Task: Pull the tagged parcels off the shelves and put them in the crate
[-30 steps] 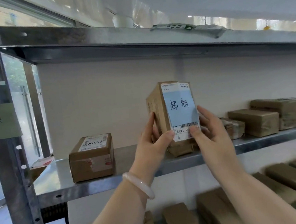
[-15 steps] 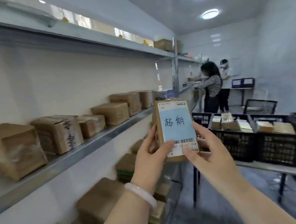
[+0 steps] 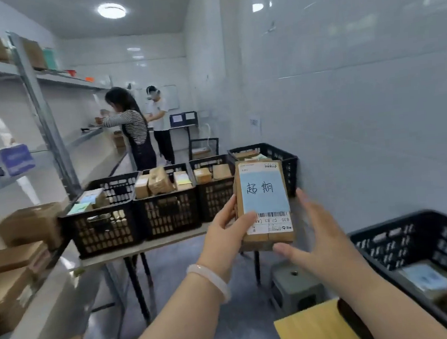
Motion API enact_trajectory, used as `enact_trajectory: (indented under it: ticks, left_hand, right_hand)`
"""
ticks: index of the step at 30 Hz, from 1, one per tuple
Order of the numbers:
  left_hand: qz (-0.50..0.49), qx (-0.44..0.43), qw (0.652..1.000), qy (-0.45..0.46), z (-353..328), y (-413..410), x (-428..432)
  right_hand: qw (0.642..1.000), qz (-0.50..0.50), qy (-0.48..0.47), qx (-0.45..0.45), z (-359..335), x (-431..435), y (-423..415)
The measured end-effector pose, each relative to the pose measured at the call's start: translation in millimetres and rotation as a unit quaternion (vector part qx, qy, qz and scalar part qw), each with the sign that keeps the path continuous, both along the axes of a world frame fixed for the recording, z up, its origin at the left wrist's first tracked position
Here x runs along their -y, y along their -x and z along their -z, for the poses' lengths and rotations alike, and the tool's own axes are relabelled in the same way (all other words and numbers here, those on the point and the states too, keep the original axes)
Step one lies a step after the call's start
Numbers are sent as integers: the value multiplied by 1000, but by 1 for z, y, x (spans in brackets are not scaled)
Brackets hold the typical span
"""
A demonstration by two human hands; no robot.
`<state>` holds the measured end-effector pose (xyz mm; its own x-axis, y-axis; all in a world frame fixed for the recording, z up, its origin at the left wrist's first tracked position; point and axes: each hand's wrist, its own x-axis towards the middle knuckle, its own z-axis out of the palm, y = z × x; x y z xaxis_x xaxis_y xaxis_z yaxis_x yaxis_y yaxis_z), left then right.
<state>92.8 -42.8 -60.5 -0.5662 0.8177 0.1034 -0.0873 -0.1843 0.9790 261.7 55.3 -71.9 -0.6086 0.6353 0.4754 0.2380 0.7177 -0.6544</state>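
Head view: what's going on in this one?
A person grips a cardboard parcel with a blue tag in the left hand, thumb across its label; the right hand is open beside it, fingers spread. The parcel is off the shelves, not yet in a crate. Black crates on the table ahead already hold parcels; another crate sits at lower right. Two other people work farther back.

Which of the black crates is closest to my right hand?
The crate at lower right, standing alone just beside your right hand. The other four sit in a row on the table, farther off.
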Motion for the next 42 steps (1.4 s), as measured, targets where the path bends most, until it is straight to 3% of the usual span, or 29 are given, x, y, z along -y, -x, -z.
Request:
enact_trajectory:
  ticks: [10,17,25,32,42]
  left_hand:
    - [273,52,958,75,29,-96,-178]
    - [385,60,910,145,59,-125,-269]
    - [471,-20,852,227,99,-131,-364]
    - [505,-69,804,307,143,-152,-414]
    - [479,-118,804,331,188,-188,-459]
  right_hand:
    - [960,266,76,51,34,-75,-133]
    - [909,396,119,60,57,-111,-154]
    - [859,480,164,74,81,-162,-143]
    - [824,495,243,133,115,-189,-149]
    - [809,490,294,139,156,-225,-167]
